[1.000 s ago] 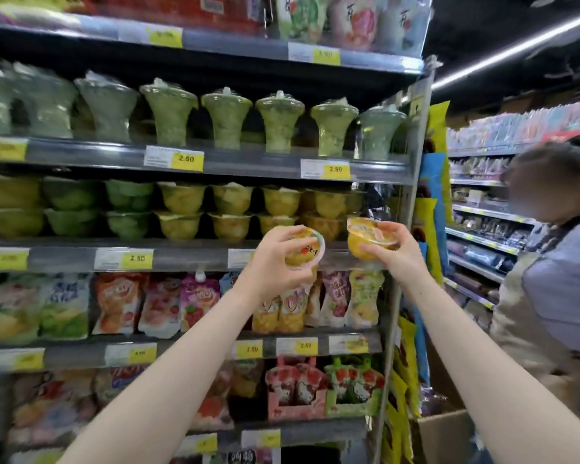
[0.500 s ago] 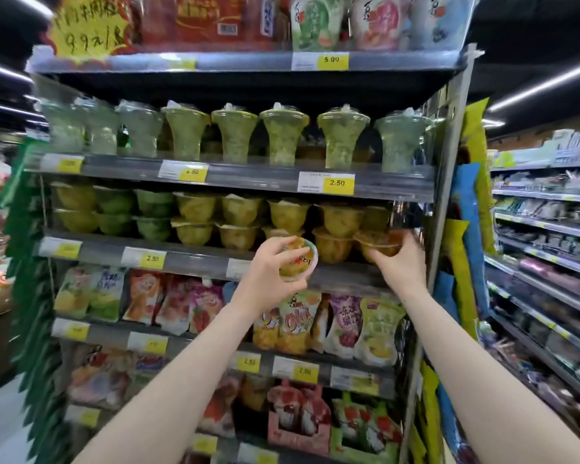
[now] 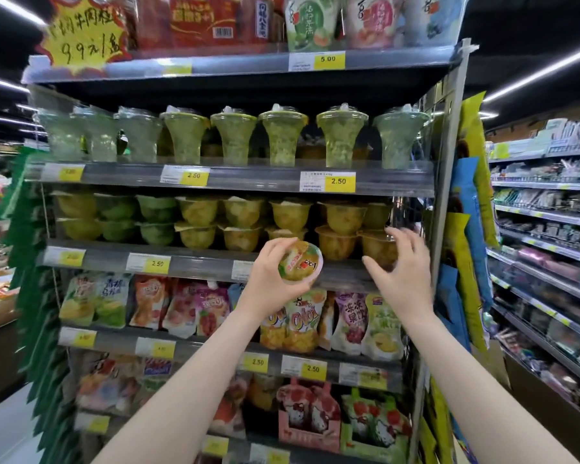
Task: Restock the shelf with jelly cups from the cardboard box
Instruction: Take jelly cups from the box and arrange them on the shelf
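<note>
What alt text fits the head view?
The left hand grips a yellow jelly cup before the shelf of stacked cups, while the right hand, fingers spread, is at a shelved cup at the row's right end.

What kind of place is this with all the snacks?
Most likely a supermarket or grocery shop. Yellow price tags run along the shelf edge, rows of jelly cups fill it, and another stocked aisle stands on the right.
</note>
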`<state>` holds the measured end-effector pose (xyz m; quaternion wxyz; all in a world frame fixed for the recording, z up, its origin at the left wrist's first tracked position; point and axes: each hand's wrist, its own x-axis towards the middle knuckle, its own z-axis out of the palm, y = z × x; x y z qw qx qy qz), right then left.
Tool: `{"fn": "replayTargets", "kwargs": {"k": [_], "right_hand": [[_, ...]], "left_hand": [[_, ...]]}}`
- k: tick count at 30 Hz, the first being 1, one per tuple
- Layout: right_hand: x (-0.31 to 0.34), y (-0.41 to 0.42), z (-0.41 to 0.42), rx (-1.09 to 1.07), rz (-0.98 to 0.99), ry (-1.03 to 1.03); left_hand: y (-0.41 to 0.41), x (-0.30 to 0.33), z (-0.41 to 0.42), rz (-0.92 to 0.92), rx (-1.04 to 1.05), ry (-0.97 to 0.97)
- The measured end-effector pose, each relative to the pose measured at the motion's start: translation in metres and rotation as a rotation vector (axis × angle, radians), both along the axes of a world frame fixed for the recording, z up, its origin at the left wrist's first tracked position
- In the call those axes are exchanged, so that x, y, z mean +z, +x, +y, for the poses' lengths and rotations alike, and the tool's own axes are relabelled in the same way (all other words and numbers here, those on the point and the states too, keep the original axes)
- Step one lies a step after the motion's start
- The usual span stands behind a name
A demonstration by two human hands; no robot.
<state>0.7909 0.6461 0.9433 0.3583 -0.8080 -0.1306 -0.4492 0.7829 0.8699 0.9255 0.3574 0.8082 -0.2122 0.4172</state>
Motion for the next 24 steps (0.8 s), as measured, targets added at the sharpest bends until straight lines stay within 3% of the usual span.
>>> {"fn": "replayTargets", "kwargs": {"k": [5,9,14,18,20,24], "right_hand": [[0.002,-0.018,0.037,0.533,0.384,0.047],[0.005,-0.014,0.045,0.694,0.499,0.337],[0.017,-0.015,0.034,0.624,0.512,0.499],[0.018,-0.019,0.015,0.667,0.547,0.360],[0.019,-0.020,0.005,0.587,0.477,0.281],[0.034,-0.016,-0.014,0.439,0.271,0.395]], "left_hand": [[-0.006,0.007,-0.011,-0.012,-0.097,0.020],[-0.007,0.014,-0.020,-0.005,-0.158,-0.004],[0.000,0.014,-0.024,0.180,-0.267,-0.099],[-0.001,0.018,-0.044,0.146,-0.315,-0.157],[0.000,0.022,-0.056,0.133,-0.342,-0.159],[0.008,0.034,-0.070,0.123,-0.315,-0.060]]}}
